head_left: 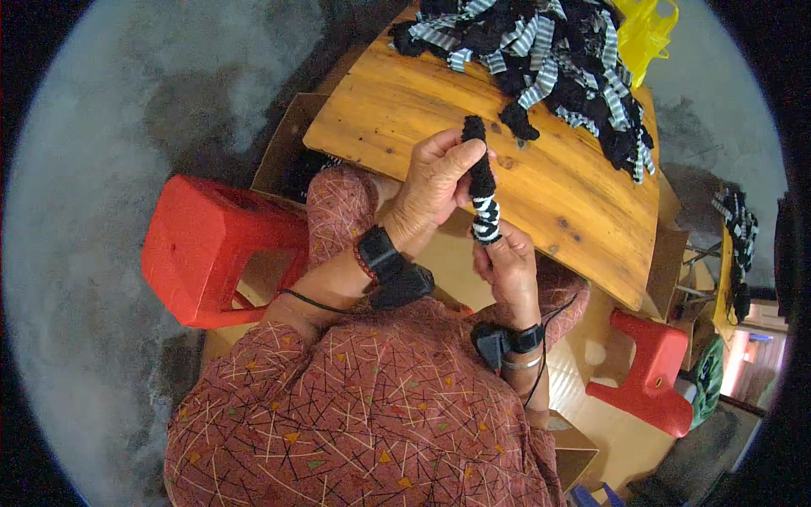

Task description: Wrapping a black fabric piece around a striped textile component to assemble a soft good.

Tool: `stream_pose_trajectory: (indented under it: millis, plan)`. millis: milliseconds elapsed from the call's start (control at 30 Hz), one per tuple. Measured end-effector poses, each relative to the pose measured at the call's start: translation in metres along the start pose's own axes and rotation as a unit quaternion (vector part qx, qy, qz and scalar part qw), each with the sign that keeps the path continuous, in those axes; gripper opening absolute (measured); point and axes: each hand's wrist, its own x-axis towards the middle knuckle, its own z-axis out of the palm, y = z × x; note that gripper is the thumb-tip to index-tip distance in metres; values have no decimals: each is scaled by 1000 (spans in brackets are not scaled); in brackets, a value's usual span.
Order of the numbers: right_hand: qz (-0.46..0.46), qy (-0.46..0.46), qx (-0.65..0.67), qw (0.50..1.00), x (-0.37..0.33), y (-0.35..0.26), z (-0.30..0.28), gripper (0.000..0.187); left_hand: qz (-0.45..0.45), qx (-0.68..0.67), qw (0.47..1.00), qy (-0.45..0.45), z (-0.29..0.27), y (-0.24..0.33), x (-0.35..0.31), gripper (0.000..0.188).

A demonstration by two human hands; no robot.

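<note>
Left grip (435, 179): clamped on black upper part of knit tube (482, 184)
Right grip (511, 264): closed round its striped lower end
Bench (405, 101): knit pile (562, 72), far side

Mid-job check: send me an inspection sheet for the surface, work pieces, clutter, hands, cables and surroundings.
Surface: yellow-brown wooden tabletop, dark knots visible.
Job's things: slim black knitted piece with a black-and-white patterned end, held between both hands; heap of black knitted pieces and grey-and-white striped strips on the tabletop's far side.
Clutter: crumpled yellow plastic bag beside the heap.
Hands: left hand grips the black part; right hand pinches the patterned end.
Cables: thin black cable along the left forearm, another by the right wrist; neither crosses the piece.
Surroundings: red plastic stool left, second red plastic stool right.
</note>
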Motion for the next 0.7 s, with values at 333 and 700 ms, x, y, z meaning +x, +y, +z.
stream_pose_trajectory:
  millis: [333, 700]
  plan:
    - [-1, -8, -76, 997, -4, -1, -27, 19, -72, 75, 991, -80, -28, 3, 8, 33]
    - [35, 21, 15, 999, -4, 24, -15, 19, 43, 68, 990, 115, 4, -22, -5, 28]
